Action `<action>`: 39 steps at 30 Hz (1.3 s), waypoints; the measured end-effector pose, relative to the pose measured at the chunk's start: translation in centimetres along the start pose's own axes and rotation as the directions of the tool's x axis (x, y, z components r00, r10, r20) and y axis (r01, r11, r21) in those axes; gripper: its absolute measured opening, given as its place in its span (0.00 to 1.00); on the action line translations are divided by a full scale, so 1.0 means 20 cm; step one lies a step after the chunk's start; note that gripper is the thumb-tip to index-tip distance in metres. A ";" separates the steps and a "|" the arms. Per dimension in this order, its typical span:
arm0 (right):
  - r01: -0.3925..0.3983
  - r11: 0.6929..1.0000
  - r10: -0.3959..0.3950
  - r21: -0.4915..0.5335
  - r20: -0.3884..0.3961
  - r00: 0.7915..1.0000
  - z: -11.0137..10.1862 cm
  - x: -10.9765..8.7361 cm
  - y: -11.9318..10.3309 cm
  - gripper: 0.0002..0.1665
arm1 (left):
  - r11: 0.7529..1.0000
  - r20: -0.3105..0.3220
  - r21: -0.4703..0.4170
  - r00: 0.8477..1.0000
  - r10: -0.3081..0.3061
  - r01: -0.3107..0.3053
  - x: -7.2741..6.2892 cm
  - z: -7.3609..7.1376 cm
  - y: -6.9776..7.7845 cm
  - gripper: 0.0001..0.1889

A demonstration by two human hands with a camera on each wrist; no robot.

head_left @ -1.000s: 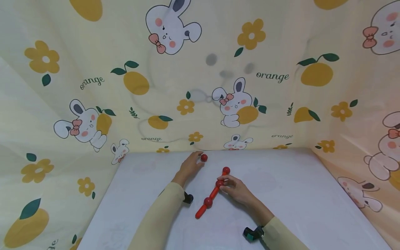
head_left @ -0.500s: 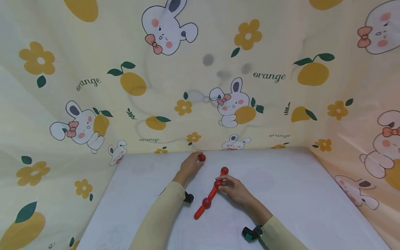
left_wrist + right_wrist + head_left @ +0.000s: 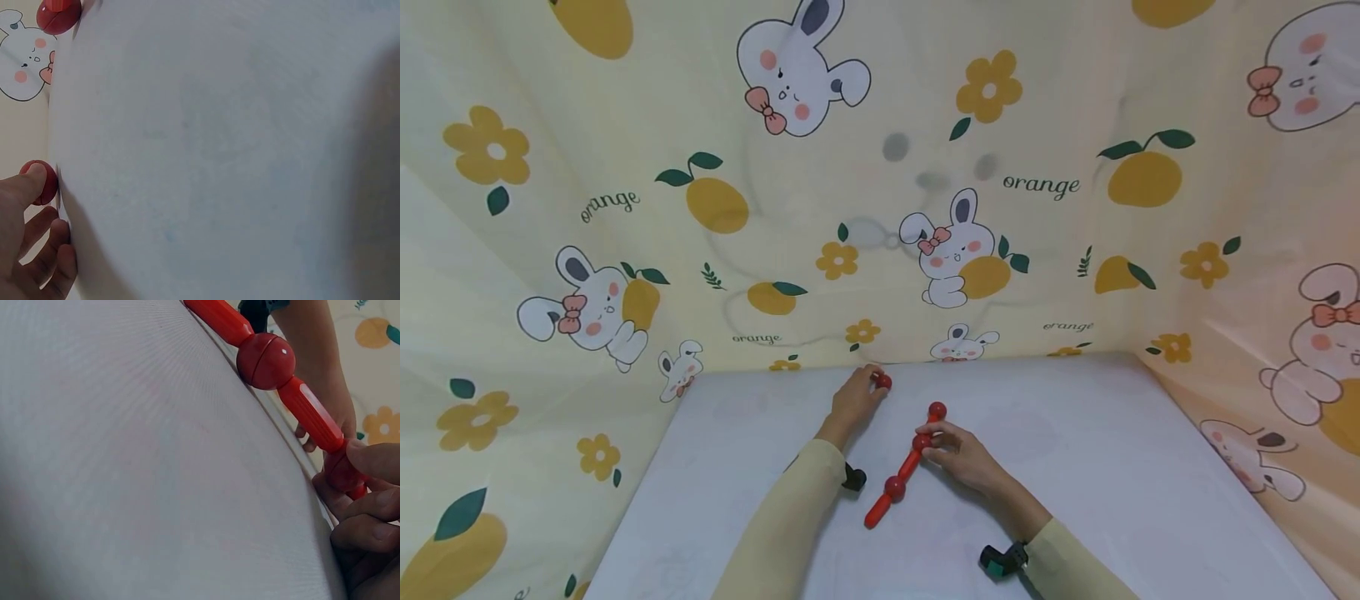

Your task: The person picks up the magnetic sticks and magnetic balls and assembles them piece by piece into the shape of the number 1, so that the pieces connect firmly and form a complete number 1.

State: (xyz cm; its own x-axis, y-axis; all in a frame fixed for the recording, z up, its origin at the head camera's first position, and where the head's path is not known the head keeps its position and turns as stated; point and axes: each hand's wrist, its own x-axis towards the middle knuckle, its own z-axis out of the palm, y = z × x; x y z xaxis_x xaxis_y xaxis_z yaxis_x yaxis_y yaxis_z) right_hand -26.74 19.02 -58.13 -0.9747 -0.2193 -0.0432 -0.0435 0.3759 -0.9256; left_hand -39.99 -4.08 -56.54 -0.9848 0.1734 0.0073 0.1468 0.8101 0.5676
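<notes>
Near the table's back edge, my left hand has its thumb and fingers around a loose red ball. In the left wrist view the thumb presses on that ball, with the other fingers curled below it. A chain of red rods and red balls lies slantwise on the table. My right hand pinches the chain's middle ball between thumb and fingers. One end of the chain is a ball toward the back; the other is a bare rod toward the front.
The white tabletop meets a cream curtain printed with rabbits and oranges at the back and sides. Black devices sit at the wrists, including one by the right sleeve.
My left fingers have closed in around the loose ball, which earlier sat beside an open grasp. The right hand and the chain stay nearly still; the head view has shifted slightly.
</notes>
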 end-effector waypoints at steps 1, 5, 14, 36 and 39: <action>0.003 1.000 -0.003 0.000 0.001 1.000 0.00 0.00 0.00 0.21 | 1.000 -0.002 -0.001 1.000 -0.001 0.001 0.00 0.00 0.00 0.24; 0.007 1.000 -0.007 0.012 0.007 1.000 0.00 0.00 -0.01 0.21 | 1.000 -0.002 -0.015 1.000 -0.014 0.014 -0.01 -0.02 0.01 0.23; -0.013 1.000 0.013 0.014 0.000 1.000 0.00 0.00 -0.03 0.21 | 0.998 -0.010 -0.055 0.999 -0.040 0.040 -0.02 -0.02 -0.02 0.22; -0.041 0.999 0.042 0.011 -0.035 0.999 0.02 -0.01 -0.03 0.20 | 0.986 0.011 -0.163 1.000 -0.026 0.027 -0.17 -0.08 -0.02 0.19; -0.039 0.999 0.039 0.019 -0.034 0.999 0.02 -0.01 -0.02 0.20 | 0.985 0.000 -0.172 1.000 0.001 -0.001 -0.21 -0.09 -0.02 0.19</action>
State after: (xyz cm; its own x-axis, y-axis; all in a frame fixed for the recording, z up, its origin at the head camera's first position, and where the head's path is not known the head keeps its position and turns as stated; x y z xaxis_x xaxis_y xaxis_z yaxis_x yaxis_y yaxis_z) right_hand -26.44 18.47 -57.84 -0.9825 -0.1737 -0.0668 -0.0017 0.3672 -0.9301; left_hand -36.08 -6.12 -55.18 -0.9847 0.1742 0.0082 0.1300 0.7018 0.7005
